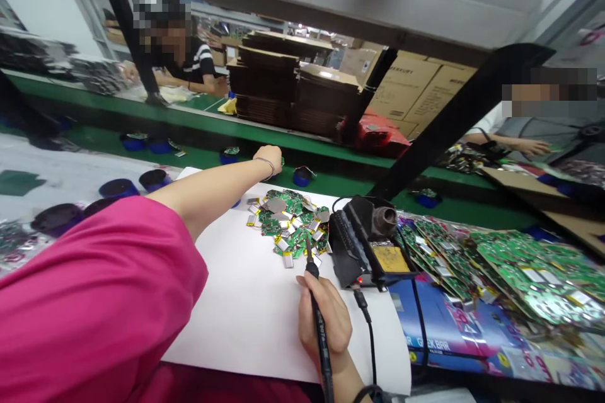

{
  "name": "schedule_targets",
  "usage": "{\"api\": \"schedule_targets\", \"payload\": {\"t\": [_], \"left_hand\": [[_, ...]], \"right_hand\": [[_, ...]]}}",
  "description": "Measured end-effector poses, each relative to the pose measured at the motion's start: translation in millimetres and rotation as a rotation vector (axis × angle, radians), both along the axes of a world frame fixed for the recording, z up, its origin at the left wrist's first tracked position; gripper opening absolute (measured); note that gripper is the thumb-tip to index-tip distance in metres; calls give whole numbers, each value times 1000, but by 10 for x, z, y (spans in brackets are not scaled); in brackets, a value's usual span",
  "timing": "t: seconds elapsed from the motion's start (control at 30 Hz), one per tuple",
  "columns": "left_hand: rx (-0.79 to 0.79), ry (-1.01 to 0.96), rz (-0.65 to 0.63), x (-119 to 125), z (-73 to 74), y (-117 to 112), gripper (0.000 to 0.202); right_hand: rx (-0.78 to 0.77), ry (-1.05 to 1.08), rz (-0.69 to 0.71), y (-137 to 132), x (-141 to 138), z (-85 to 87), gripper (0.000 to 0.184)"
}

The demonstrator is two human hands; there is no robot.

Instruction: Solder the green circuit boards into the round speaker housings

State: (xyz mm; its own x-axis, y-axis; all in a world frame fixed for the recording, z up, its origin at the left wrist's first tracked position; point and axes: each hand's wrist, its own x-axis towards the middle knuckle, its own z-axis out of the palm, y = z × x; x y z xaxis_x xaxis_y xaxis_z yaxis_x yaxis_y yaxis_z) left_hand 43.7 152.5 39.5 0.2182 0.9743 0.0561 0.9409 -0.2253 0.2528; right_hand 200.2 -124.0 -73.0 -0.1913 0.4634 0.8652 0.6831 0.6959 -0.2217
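My right hand (326, 318) grips a black soldering iron (317, 302) like a pen, its tip pointing up over the near side of a pile of small green circuit boards (293, 227). Silver battery cells with yellow ends are mixed into that pile, which lies on a white sheet (250, 302). My left arm stretches forward past the pile. Over the green belt, my left hand (268, 156) is closed, and a bit of green circuit board (282, 162) shows at its fingers; most of it is hidden. A blue cup (302, 176) stands just right of that hand.
A soldering station (354, 245) with a yellow sponge (391, 259) stands right of the pile, its cable trailing forward. Larger circuit board panels (534, 271) lie farther right. Dark-topped blue cups (118, 187) stand at left. Black posts (439, 113) rise beyond the belt (331, 192); two people work there.
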Motion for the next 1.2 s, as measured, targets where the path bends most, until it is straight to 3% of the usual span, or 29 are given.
{"api": "schedule_targets", "payload": {"t": [0.13,0.3,0.4,0.53,0.6,0.7,0.9,1.03,1.2], "left_hand": [[84,-94,10,-139,114,-142,30],[237,-231,-2,-636,199,-759,22],[309,-379,10,-980,107,-1215,20],[335,-587,60,-1308,-73,-1713,21],[319,-638,118,-1419,-145,-1911,23],[277,-698,208,-1561,-244,-2159,26],[274,-771,357,-1833,-477,-2441,28],[225,-815,475,-1969,-582,-2475,32],[169,-863,576,-2050,-612,-2458,33]], "right_hand": [[14,21,-91,-41,17,-78,61],[-171,133,-173,-9,-62,51,52],[-358,362,-164,165,-234,287,43],[-487,779,-117,562,-575,545,40],[-541,929,-71,762,-726,572,32],[-581,989,-33,977,-865,479,28],[-642,1016,40,1090,-900,210,37],[-645,1018,48,1097,-890,168,39],[-647,1008,43,1115,-887,162,40]]}}
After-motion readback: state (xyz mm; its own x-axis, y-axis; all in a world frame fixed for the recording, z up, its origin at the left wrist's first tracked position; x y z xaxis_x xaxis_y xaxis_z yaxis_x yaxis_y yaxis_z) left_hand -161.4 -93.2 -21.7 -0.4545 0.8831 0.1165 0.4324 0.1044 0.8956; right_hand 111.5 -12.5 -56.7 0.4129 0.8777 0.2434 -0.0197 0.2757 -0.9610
